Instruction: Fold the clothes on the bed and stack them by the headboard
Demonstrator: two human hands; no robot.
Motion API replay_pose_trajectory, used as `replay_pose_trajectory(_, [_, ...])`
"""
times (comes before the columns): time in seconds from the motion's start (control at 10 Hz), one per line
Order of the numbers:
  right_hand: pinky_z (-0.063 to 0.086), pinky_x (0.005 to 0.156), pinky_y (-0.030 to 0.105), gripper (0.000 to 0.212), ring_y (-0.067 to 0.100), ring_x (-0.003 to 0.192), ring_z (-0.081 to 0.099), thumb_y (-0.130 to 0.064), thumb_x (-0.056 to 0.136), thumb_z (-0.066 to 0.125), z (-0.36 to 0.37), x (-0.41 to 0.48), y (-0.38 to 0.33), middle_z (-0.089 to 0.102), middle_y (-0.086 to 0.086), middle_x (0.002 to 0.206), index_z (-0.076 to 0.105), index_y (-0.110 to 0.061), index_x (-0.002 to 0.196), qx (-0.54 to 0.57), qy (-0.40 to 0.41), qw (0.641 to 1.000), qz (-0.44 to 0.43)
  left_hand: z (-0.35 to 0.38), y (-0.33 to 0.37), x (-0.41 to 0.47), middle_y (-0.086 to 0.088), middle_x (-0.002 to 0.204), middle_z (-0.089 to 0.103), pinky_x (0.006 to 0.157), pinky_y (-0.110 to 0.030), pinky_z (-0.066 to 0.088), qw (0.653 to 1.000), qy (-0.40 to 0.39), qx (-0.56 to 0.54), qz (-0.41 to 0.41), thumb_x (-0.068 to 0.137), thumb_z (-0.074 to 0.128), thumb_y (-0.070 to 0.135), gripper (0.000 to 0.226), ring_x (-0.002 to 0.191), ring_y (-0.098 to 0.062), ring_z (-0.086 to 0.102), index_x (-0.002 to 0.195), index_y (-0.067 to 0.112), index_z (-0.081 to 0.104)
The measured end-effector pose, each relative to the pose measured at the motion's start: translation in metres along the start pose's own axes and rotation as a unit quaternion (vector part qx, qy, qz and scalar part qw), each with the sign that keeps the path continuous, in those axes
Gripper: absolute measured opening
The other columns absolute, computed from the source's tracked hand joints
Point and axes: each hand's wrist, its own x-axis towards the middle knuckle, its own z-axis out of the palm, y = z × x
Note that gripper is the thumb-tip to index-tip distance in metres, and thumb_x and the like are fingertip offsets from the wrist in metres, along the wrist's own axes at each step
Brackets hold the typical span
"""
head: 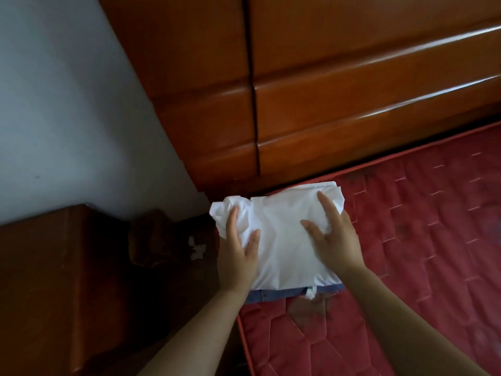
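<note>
Stack by headboard (352,109), twelve o'clock, is judged part-built: white garment (282,253) is pressed onto denim (273,294) by flat, spread-fingered left hand (238,259) and right hand (337,240).

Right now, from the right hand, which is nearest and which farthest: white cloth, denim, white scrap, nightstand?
1. white cloth: touching, under the right hand.
2. denim: beneath the cloth, edge showing near the wrist.
3. white scrap: down left, off the bed.
4. nightstand: far left.
</note>
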Motion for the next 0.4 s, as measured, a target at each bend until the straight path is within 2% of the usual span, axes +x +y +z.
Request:
replay_pose_trajectory(0.1, [0.037, 0.073, 0.028, 0.064, 0.020, 0.096, 0.052, -0.058, 0.083, 0.055, 0.020, 0.007, 0.024, 0.046, 0.004, 0.122, 0.020, -0.054, 0.136, -0.007, -0.029, 0.999, 0.042, 0.016, -0.032, 0.005, -0.008, 0.137, 0.050, 0.083, -0.028, 0.046, 0.998, -0.029, 0.046, -0.013, 0.090, 0.056, 0.035, 0.066, 0.109, -0.026, 0.057, 0.146, 0.027, 0.020])
replay_pose_trajectory(0.2, [0.042, 0.069, 0.032, 0.064, 0.019, 0.086, 0.049, -0.061, 0.083, 0.050, 0.024, 0.009, 0.036, 0.042, 0.006, 0.123, 0.013, -0.058, 0.135, -0.027, -0.053, 0.996, 0.060, 0.018, -0.047, 0.006, -0.011, 0.126, 0.055, 0.076, -0.034, 0.050, 0.993, -0.064, 0.089, -0.030, 0.090, 0.052, 0.044, 0.070, 0.097, -0.028, 0.060, 0.147, 0.031, 0.013])
replay_pose_trajectory(0.3, [0.046, 0.074, 0.036, 0.067, 0.025, 0.090, 0.050, -0.062, 0.084, 0.046, 0.009, 0.004, 0.022, 0.035, 0.008, 0.124, 0.008, -0.054, 0.138, -0.051, -0.079, 0.993, 0.075, 0.006, -0.034, 0.004, -0.013, 0.132, 0.048, 0.080, -0.038, 0.050, 0.982, -0.104, 0.148, -0.052, 0.090, 0.049, 0.049, 0.074, 0.105, -0.029, 0.056, 0.147, 0.036, 0.004])
replay_pose_trajectory(0.4, [0.043, 0.093, 0.045, 0.072, 0.034, 0.124, 0.039, -0.060, 0.085, 0.046, -0.011, -0.012, 0.003, 0.016, 0.007, 0.146, 0.011, -0.041, 0.145, -0.082, -0.063, 0.992, 0.075, -0.019, -0.016, -0.005, -0.013, 0.149, 0.024, 0.098, -0.045, 0.041, 0.969, -0.074, 0.227, -0.061, 0.088, 0.046, 0.057, 0.076, 0.132, -0.032, 0.033, 0.147, 0.041, 0.002])
